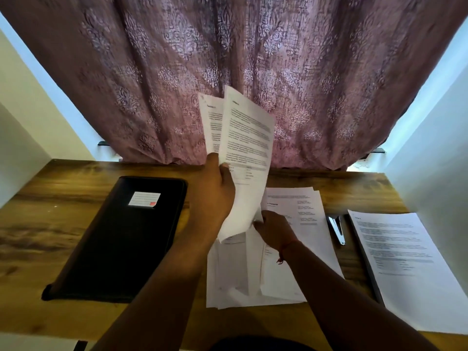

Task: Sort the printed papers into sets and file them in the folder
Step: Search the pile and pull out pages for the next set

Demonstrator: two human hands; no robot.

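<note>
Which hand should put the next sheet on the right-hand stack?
Right. The right hand pinches the raised sheets' lower edge, nearer the right stack; the left hand is busy holding them up.

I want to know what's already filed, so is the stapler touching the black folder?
Apart. The head view shows the stapler right of the middle paper pile, with the black folder lying far left of that pile.

Home desk nook — wooden desk (63,198), patterned curtain (177,59), stapler (336,229).
</note>
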